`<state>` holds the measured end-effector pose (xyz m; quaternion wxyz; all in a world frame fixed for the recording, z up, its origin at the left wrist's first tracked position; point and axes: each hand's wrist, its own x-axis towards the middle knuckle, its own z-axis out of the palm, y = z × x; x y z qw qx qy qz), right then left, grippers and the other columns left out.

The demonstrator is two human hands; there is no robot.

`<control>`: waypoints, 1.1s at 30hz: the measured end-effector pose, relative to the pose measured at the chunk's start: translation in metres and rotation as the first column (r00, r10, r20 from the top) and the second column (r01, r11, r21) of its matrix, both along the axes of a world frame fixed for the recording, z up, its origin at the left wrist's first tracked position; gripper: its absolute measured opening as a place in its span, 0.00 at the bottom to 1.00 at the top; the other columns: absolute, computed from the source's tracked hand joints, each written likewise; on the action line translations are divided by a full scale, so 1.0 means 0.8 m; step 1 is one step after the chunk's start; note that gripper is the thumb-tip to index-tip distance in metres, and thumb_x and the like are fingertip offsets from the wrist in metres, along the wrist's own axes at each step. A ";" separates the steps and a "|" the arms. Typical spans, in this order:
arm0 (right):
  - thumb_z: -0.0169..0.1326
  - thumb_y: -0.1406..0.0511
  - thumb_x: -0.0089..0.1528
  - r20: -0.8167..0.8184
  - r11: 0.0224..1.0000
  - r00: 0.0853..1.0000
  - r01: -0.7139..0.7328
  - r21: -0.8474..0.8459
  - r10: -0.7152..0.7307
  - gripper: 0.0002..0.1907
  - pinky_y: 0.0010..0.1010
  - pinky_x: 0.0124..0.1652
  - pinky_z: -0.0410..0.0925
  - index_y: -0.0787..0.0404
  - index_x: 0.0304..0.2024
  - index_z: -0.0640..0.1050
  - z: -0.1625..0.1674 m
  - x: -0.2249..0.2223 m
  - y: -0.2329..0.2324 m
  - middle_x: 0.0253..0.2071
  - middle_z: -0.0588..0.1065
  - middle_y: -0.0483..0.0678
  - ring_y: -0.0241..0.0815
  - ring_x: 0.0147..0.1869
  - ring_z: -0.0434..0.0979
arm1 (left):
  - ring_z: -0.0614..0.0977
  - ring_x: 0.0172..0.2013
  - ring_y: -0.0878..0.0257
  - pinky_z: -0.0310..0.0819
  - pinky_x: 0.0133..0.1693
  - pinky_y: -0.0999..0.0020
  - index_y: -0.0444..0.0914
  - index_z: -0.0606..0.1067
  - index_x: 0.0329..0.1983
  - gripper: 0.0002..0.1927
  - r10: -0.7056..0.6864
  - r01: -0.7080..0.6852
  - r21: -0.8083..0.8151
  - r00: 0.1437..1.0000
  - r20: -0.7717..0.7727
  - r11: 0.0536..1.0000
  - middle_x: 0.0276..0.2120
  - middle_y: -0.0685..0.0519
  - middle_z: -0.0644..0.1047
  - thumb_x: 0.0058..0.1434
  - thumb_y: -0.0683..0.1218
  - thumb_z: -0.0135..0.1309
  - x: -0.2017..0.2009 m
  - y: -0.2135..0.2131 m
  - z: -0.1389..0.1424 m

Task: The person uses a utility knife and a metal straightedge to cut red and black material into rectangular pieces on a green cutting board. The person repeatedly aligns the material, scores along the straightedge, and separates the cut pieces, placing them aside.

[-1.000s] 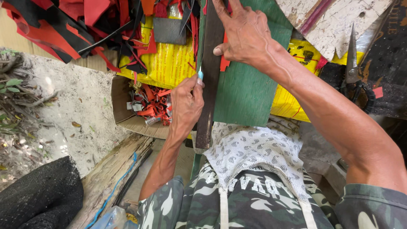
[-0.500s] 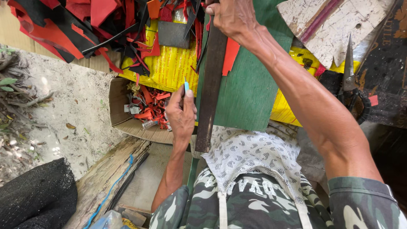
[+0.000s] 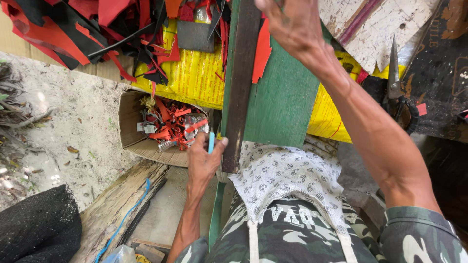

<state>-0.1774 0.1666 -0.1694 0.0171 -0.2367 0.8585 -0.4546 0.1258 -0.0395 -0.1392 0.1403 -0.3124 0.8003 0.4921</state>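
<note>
A long dark flat metal straightedge (image 3: 240, 83) lies lengthwise on a green painted board (image 3: 285, 97), its long axis running away from the person, near end just above the lap and far end at the top of the view. The left hand (image 3: 204, 160) sits at that near end, fingers closed around a small light-blue-handled cutter (image 3: 211, 142) whose tip stands just beside the strip's left edge. The right hand (image 3: 292, 24) presses down on the far end, fingers bent over it. So each hand has one end, the left being nearer the body. One strip, one board and one cutter are visible. A white patterned cloth (image 3: 287, 178) covers the lap under the board. Left of the board stands one open cardboard box (image 3: 127, 122) of red scraps, with a yellow sack (image 3: 195, 78) behind it, and one pair of dark shears (image 3: 397, 92) rests to the right.
</note>
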 end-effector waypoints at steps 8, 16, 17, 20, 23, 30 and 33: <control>0.68 0.71 0.57 -0.235 0.994 0.972 0.018 0.108 0.008 0.32 0.49 0.60 0.60 0.68 0.62 0.71 -0.014 0.043 0.006 0.58 0.69 0.64 0.63 0.64 0.63 | 0.75 0.21 0.71 0.68 0.21 0.75 0.33 0.77 0.44 0.19 0.079 -0.076 0.267 0.997 -0.002 0.961 0.25 0.54 0.78 0.51 0.44 0.67 0.009 -0.109 0.057; 0.64 0.70 0.67 0.411 0.905 0.907 0.251 -0.345 -0.095 0.12 0.34 0.47 0.74 0.65 0.50 0.76 -0.023 0.029 0.010 0.44 0.77 0.48 0.42 0.46 0.78 | 0.83 0.26 0.68 0.78 0.29 0.74 0.29 0.79 0.47 0.19 0.218 -0.147 0.427 0.968 -0.123 0.892 0.30 0.49 0.83 0.55 0.44 0.67 0.000 -0.146 0.066; 0.63 0.70 0.67 0.454 0.827 0.887 0.315 -0.466 -0.083 0.11 0.32 0.45 0.74 0.66 0.50 0.76 -0.015 0.039 0.026 0.44 0.78 0.48 0.39 0.45 0.79 | 0.83 0.26 0.68 0.78 0.29 0.74 0.30 0.80 0.46 0.19 0.190 -0.129 0.410 0.975 -0.112 0.903 0.30 0.48 0.83 0.55 0.44 0.67 -0.003 -0.144 0.062; 0.61 0.68 0.65 0.647 0.576 0.762 0.524 -0.627 0.011 0.08 0.33 0.41 0.76 0.60 0.43 0.74 0.015 0.092 0.065 0.40 0.78 0.44 0.37 0.41 0.80 | 0.82 0.25 0.68 0.78 0.28 0.74 0.30 0.80 0.44 0.17 0.197 -0.133 0.443 0.975 -0.101 0.887 0.30 0.48 0.83 0.55 0.45 0.67 -0.005 -0.136 0.056; 0.58 0.66 0.66 0.781 0.920 0.528 -0.001 -0.391 0.333 0.09 0.30 0.36 0.74 0.67 0.34 0.78 0.048 0.161 0.090 0.32 0.80 0.47 0.37 0.35 0.80 | 0.82 0.24 0.68 0.78 0.28 0.73 0.30 0.80 0.43 0.15 0.208 -0.136 0.465 0.972 -0.107 0.875 0.29 0.48 0.83 0.56 0.45 0.66 -0.011 -0.132 0.054; 0.66 0.71 0.63 -0.111 0.975 0.992 0.079 0.209 -0.056 0.17 0.42 0.50 0.68 0.68 0.52 0.77 0.058 0.144 0.039 0.47 0.75 0.56 0.55 0.51 0.73 | 0.82 0.24 0.68 0.77 0.26 0.74 0.31 0.80 0.43 0.13 0.208 -0.138 0.454 0.972 -0.108 0.880 0.29 0.50 0.82 0.60 0.44 0.63 -0.015 -0.131 0.073; 0.73 0.63 0.49 -0.218 0.946 0.974 0.125 0.299 -0.059 0.35 0.46 0.49 0.64 0.71 0.54 0.72 0.046 0.124 0.011 0.46 0.70 0.63 0.61 0.50 0.68 | 0.81 0.25 0.69 0.76 0.27 0.75 0.30 0.80 0.43 0.13 0.160 -0.085 0.414 0.976 -0.149 0.906 0.29 0.50 0.82 0.62 0.45 0.64 -0.016 -0.130 0.079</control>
